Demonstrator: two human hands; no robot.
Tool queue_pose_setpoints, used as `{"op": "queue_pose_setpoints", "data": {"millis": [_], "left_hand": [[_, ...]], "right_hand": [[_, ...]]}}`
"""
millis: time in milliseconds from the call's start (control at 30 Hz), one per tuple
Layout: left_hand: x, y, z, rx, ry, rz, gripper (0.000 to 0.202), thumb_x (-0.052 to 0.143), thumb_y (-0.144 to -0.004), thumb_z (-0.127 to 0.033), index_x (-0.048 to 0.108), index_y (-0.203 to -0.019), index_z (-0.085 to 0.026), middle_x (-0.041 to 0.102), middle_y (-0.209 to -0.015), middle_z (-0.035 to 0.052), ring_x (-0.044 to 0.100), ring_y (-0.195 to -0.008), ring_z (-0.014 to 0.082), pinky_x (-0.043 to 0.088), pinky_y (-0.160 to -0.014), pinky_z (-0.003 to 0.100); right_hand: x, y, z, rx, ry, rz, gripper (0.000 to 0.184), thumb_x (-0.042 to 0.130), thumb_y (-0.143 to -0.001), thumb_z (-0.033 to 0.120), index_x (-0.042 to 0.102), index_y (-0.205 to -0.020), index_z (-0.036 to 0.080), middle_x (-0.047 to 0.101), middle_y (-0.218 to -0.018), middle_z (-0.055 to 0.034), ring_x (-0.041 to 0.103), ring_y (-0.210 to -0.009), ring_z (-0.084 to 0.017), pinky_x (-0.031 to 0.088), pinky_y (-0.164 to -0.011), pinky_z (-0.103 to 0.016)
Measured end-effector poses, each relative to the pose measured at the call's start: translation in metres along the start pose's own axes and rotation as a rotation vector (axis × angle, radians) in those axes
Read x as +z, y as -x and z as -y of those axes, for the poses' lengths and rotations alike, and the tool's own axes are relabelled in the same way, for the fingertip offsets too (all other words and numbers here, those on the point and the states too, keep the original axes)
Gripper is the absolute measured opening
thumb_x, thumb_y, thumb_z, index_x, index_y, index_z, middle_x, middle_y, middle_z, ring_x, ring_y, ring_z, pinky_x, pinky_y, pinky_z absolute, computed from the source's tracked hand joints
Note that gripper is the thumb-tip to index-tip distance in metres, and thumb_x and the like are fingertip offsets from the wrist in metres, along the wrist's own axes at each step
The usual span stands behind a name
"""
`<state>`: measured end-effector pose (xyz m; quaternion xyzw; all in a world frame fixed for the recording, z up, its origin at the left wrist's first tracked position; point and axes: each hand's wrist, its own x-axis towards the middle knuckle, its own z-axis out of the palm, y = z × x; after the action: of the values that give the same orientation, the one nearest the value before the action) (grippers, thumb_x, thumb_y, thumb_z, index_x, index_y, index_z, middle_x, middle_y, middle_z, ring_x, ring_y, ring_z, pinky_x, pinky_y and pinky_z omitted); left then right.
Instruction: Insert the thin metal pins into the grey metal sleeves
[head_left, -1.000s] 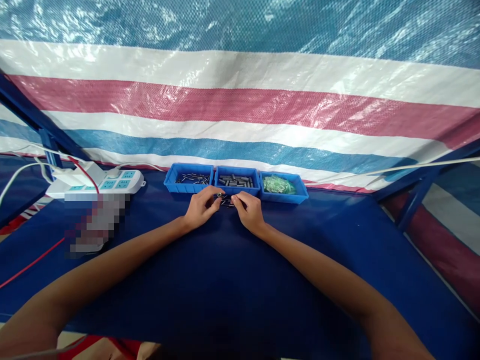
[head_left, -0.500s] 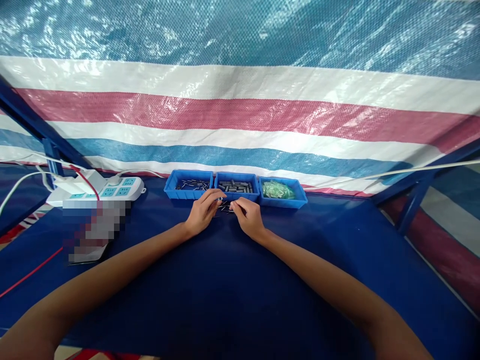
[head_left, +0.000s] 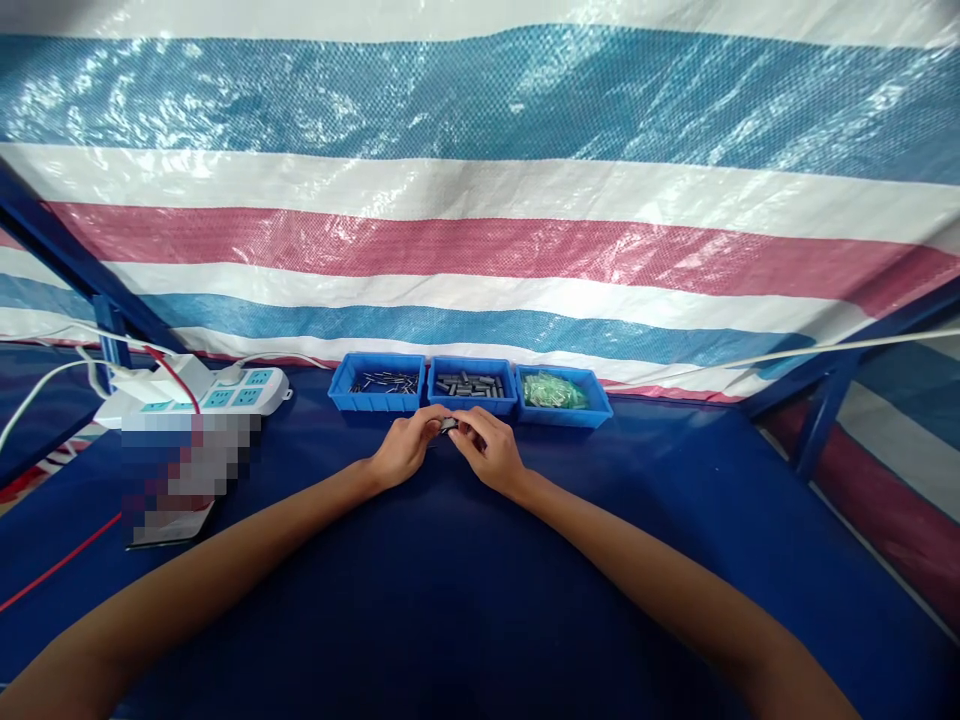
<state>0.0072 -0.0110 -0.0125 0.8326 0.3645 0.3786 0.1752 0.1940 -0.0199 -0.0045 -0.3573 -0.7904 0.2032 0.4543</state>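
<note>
In front of the bins, my left hand [head_left: 405,447] is closed in a pinch on a small grey metallic piece [head_left: 448,424]. My right hand [head_left: 491,452] meets it from the other side, thumb and fingers closed on the same spot. The fingers cover most of the piece, and whether the right hand holds a second small part is hidden. Just behind stands the middle blue bin [head_left: 472,403], with grey cylinders [head_left: 471,385] in it. To its left, a blue bin [head_left: 375,402] contains thin dark and silvery pins [head_left: 386,382].
A third blue bin [head_left: 566,413] on the right holds a greenish clear plastic bag [head_left: 555,390]. On the left lie a white power strip [head_left: 247,400] with plugs and a blurred-out flat object [head_left: 176,525]. A red cable [head_left: 67,560] crosses the blue table [head_left: 480,600]. Striped sheeting [head_left: 480,240] hangs behind.
My hands have come together, the right fingers moving from the loose pins on the table to the piece at the left fingertips. The view has tilted slightly upward.
</note>
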Motion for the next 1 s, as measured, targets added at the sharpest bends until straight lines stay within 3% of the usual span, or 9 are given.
{"op": "queue_pose_setpoints", "data": {"millis": [133,267,433,533,700,833,1000], "left_hand": [[0.000,0.000,0.001,0.044,0.006,0.011,0.030,0.023,-0.098,-0.033,0.044,-0.113,-0.017,0.059,-0.083,0.0021,0.053,-0.062,0.0091,0.044,-0.060,0.020],[-0.003,-0.001,-0.003,0.006,0.004,-0.026,0.029,0.026,-0.098,-0.027,0.044,-0.119,-0.018,0.057,-0.074,-0.0009,0.053,-0.059,0.0088,0.044,-0.058,0.019],[-0.002,-0.005,-0.007,0.017,-0.018,-0.082,0.028,0.039,-0.095,-0.025,0.048,-0.121,-0.019,0.064,-0.095,0.0038,0.058,-0.062,0.0077,0.047,-0.062,0.019],[0.000,-0.006,-0.007,0.065,-0.045,-0.098,0.027,0.049,-0.091,-0.028,0.055,-0.117,-0.019,0.066,-0.095,0.0041,0.056,-0.056,0.0063,0.047,-0.058,0.018],[-0.002,-0.006,-0.007,0.090,-0.035,-0.168,0.020,0.054,-0.089,-0.030,0.062,-0.102,-0.017,0.069,-0.090,0.0043,0.063,-0.073,0.0110,0.049,-0.067,0.019],[-0.005,-0.006,-0.011,0.014,-0.065,-0.178,0.020,0.054,-0.089,-0.032,0.063,-0.098,-0.017,0.068,-0.086,0.0033,0.061,-0.064,0.0096,0.048,-0.061,0.018],[-0.004,-0.004,-0.012,-0.074,0.046,-0.189,0.019,0.053,-0.088,-0.031,0.057,-0.101,-0.018,0.068,-0.096,0.0036,0.055,-0.049,0.0049,0.047,-0.054,0.018]], "right_hand": [[0.001,0.000,-0.001,-0.042,0.001,0.016,0.019,0.048,-0.091,0.031,0.060,-0.098,0.018,0.051,-0.075,-0.0018,0.046,-0.057,-0.011,0.041,-0.056,-0.024],[-0.001,-0.001,0.000,-0.048,0.005,-0.007,0.018,0.046,-0.092,0.030,0.059,-0.091,0.017,0.050,-0.071,-0.0013,0.046,-0.057,-0.012,0.039,-0.056,-0.025],[-0.003,-0.004,0.000,0.004,0.027,-0.065,0.025,0.041,-0.095,0.030,0.057,-0.079,0.017,0.049,-0.066,-0.0006,0.048,-0.061,-0.013,0.038,-0.060,-0.026],[-0.003,-0.005,-0.001,0.017,0.013,-0.050,0.031,0.039,-0.096,0.031,0.055,-0.073,0.017,0.051,-0.066,-0.0007,0.049,-0.061,-0.013,0.038,-0.062,-0.025],[-0.001,-0.004,-0.001,0.011,-0.003,-0.020,0.040,0.035,-0.097,0.031,0.050,-0.063,0.018,0.052,-0.060,-0.0002,0.050,-0.058,-0.012,0.038,-0.061,-0.025],[-0.002,-0.004,0.000,0.025,0.004,-0.057,0.041,0.036,-0.096,0.031,0.046,-0.058,0.018,0.049,-0.055,0.0010,0.047,-0.053,-0.011,0.036,-0.057,-0.025],[-0.005,-0.005,0.003,0.026,-0.012,-0.109,0.038,0.038,-0.095,0.027,0.048,-0.059,0.018,0.049,-0.056,0.0007,0.049,-0.053,-0.011,0.037,-0.057,-0.025]]}}
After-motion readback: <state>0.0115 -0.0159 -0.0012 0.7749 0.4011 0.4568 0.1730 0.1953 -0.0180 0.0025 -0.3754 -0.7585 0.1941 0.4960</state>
